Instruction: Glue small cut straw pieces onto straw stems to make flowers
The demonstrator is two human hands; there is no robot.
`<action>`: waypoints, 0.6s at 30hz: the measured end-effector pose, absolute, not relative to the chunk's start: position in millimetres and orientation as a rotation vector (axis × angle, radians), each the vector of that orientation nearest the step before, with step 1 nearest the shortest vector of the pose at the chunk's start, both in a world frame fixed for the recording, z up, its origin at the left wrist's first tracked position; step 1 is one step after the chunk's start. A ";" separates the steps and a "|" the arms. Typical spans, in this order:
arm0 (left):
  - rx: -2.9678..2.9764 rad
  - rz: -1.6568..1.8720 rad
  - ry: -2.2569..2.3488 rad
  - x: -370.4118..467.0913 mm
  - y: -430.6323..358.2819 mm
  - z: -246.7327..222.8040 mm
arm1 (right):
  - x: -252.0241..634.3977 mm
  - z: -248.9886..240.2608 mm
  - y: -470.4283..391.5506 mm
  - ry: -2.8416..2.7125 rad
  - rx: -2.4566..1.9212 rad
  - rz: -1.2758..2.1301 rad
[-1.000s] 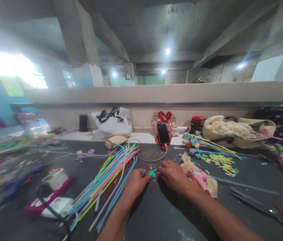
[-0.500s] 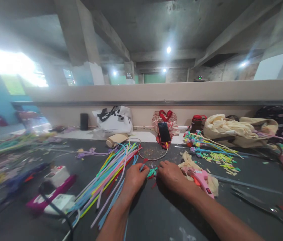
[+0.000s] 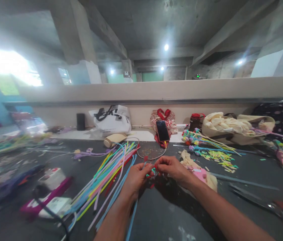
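Observation:
My left hand (image 3: 136, 177) is closed, with thumb and fingers pinched round a thin blue stem (image 3: 132, 217) that trails down past the wrist. A small red piece (image 3: 146, 158) stands just above those fingertips. My right hand (image 3: 171, 169) is closed too, its fingertips pinching a small red piece (image 3: 156, 166) close to the left fingers. Small teal pieces (image 3: 152, 172) show between the two hands, partly hidden by the fingers. To the left lies a bundle of long coloured stems (image 3: 113, 177). A pink glue gun (image 3: 200, 174) rests on crumpled cloth, partly behind my right forearm.
Behind the hands a phone (image 3: 162, 131) leans on a patterned pouch, cable attached. Yellow-green cut pieces (image 3: 219, 157) and flower-tipped stems (image 3: 194, 140) lie at the right. Scissors (image 3: 259, 201) lie near the right edge. A purple power strip (image 3: 48, 197) with plugs sits left.
My right hand has lifted slightly, its fingers now pinching a red piece. My left hand stays near the teal pieces. The view has shifted a little.

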State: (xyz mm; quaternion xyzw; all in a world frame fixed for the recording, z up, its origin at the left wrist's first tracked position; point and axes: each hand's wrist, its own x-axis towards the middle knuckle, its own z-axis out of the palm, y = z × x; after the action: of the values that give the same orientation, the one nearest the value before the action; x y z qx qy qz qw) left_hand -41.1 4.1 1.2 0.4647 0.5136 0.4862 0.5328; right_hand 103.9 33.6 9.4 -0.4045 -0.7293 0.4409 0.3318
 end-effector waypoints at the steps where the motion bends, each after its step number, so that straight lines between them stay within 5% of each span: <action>1: 1.090 1.158 1.211 -40.9 4.1 1.5 | 103.3 8.5 34.1 -1.884 -1.052 1.174; 11: 1.164 1.181 1.257 -43.5 6.5 -4.2 | 99.8 -0.9 35.8 -1.863 -1.059 1.114; 18: 1.380 1.177 1.492 -48.8 10.8 -10.6 | 111.6 1.7 41.4 -1.990 -1.133 0.781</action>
State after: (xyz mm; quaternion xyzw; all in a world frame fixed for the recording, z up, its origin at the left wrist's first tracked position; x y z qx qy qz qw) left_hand -48.8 10.8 -10.6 0.5420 0.5860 0.4621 0.3863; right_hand 111.6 41.4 1.7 -0.4380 -0.7696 0.3020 0.3532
